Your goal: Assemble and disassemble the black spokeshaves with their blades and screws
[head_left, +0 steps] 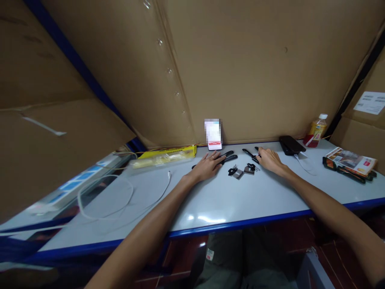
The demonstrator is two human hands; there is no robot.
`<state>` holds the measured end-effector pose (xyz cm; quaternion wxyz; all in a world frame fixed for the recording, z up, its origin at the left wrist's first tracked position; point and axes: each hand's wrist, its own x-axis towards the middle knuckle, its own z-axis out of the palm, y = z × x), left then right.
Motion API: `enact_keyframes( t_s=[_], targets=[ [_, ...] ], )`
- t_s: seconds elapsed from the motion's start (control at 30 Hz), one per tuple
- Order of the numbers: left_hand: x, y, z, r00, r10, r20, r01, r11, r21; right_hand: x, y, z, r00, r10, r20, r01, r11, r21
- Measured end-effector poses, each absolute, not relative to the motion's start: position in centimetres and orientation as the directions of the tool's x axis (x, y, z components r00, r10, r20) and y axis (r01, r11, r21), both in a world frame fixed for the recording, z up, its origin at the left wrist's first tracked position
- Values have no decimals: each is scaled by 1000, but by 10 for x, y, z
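My left hand [208,165] lies nearly flat over several long, slim black pieces [230,158] on the table. Their rounded ends stick out past its fingers. On the right, my right hand [268,159] has its fingers curled down round another pair of slim black pieces [251,155], which cross like open arms; part of them is hidden under the fingers. Between the hands, towards me, are two small black clip-like parts, one at the left [232,171] and one at the right [252,167], with flat grey-brown squares [237,174] and small metal bits beside them.
A phone [214,134] with a lit screen leans on the cardboard wall. White cable [132,190] loops across the left, near a yellow packet [168,154] and a power strip [81,180]. Rightward are a black device [291,145], a drink bottle [315,130] and a booklet [353,159].
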<state>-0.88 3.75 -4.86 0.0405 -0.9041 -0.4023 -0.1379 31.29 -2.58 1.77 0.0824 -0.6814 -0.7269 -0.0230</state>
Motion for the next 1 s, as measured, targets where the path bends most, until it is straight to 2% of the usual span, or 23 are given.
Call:
enact_keyframes(
  t_s=[0.2, 0.33, 0.7, 0.9, 1.0],
  targets=[
    [-16, 38, -54, 567, 783, 257, 797, -600, 67, 319, -23, 21, -67, 983, 173, 993, 83, -88],
    [-21, 40, -57, 532, 809, 249, 820, -565, 86, 325, -23, 27, -84, 989, 121, 991, 95, -93],
    [-21, 42, -61, 531, 799, 281, 822, -567, 59, 323, -24, 19, -130, 986, 104, 989, 136, -57],
    [-22, 41, -58, 538, 797, 275, 817, -573, 61, 319, -26, 18, -135, 980, 147, 985, 148, -85],
    [-17, 33, -47, 548, 773, 318, 798, -598, 78, 317, -28, 19, -127, 980, 154, 984, 144, -103]
  ],
)
